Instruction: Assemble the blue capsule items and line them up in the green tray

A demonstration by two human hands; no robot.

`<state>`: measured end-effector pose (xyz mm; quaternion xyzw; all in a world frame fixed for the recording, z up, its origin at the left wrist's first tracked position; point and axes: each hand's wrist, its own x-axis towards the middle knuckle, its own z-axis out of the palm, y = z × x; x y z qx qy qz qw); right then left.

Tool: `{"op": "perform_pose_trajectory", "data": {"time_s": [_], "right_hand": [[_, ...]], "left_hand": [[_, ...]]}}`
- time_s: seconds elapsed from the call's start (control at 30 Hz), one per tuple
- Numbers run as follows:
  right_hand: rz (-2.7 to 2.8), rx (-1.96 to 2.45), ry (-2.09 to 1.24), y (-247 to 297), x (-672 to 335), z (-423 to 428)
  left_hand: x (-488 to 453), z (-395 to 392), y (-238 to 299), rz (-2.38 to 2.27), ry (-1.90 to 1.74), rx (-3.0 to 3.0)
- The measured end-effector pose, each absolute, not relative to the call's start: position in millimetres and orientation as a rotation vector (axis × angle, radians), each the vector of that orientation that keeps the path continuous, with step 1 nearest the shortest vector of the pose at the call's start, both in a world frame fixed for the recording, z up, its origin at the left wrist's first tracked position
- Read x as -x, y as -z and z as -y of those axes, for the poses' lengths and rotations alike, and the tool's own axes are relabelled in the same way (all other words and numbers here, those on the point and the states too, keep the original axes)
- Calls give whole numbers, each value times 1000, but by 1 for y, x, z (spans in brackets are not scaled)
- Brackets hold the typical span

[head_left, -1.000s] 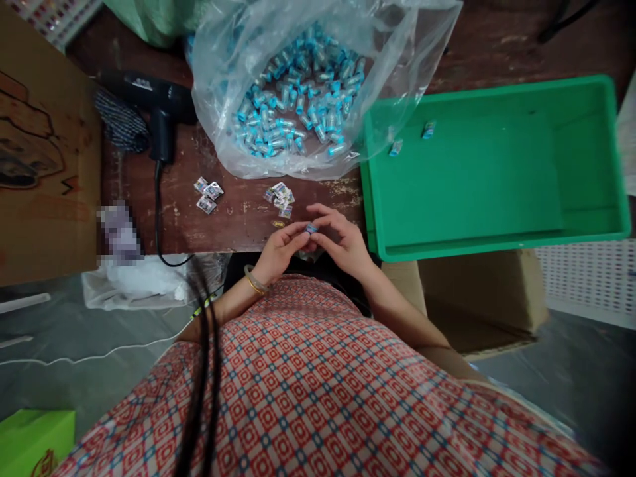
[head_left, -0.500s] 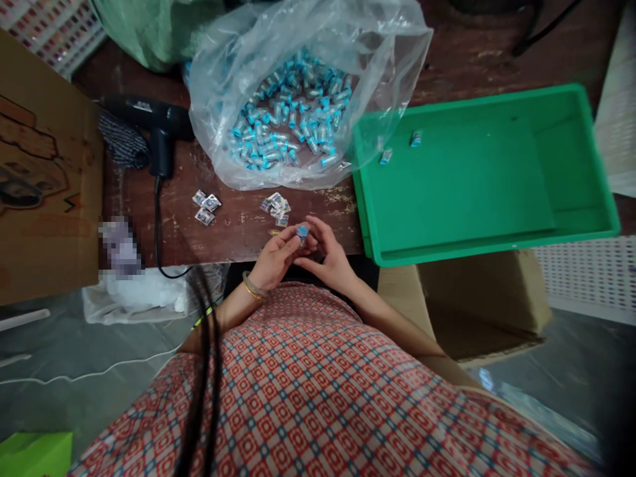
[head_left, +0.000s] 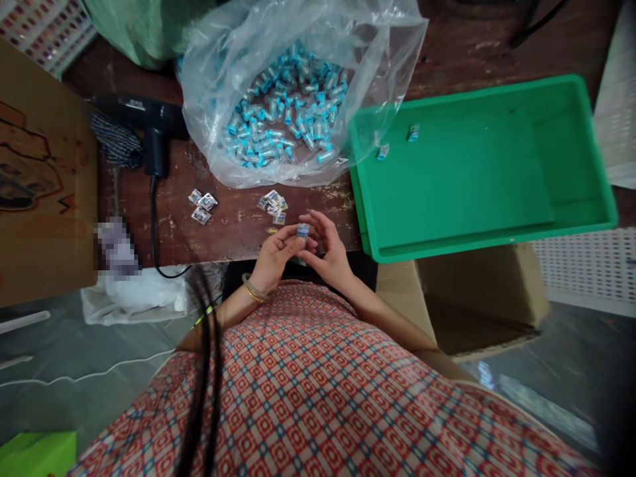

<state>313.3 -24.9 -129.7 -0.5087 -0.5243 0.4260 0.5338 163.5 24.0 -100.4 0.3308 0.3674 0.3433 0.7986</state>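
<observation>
A small clear vial with a blue cap (head_left: 303, 232) stands roughly upright between the thumb and fingers of my left hand (head_left: 278, 257), just over the table's front edge. My right hand (head_left: 326, 248) curves loosely around the vial's right side, fingers and thumb apart. Whether its fingertips touch the vial I cannot make out. On the table beyond my hands lie a small pile of printed sleeves or labels (head_left: 273, 202) and, further left, a second little pile (head_left: 203, 205). A clear plastic bag (head_left: 218, 149) behind them holds many blue-capped vials (head_left: 268, 142).
A green tray (head_left: 477, 248) on the right contains two small vials (head_left: 413, 132). At left are a black hair dryer (head_left: 156, 136) with its cord, a patterned cloth (head_left: 116, 142) and a cardboard box (head_left: 50, 179). An open carton (head_left: 481, 298) sits below the tray.
The vial has turned more upright in my left hand, so more of its side shows. My right hand's fingers have shifted slightly around it. The whole view has moved a little.
</observation>
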Motion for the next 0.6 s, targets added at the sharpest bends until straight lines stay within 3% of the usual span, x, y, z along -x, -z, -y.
{"op": "perform_pose_trajectory", "data": {"time_s": [0.33, 0.6], "right_hand": [[1246, 1370, -1027, 127, -319, 28], [941, 1148, -1454, 124, -321, 17]], "left_hand": [[-164, -23, 99, -835, -722, -722], [-164, -22, 110, -902, -762, -878]]}}
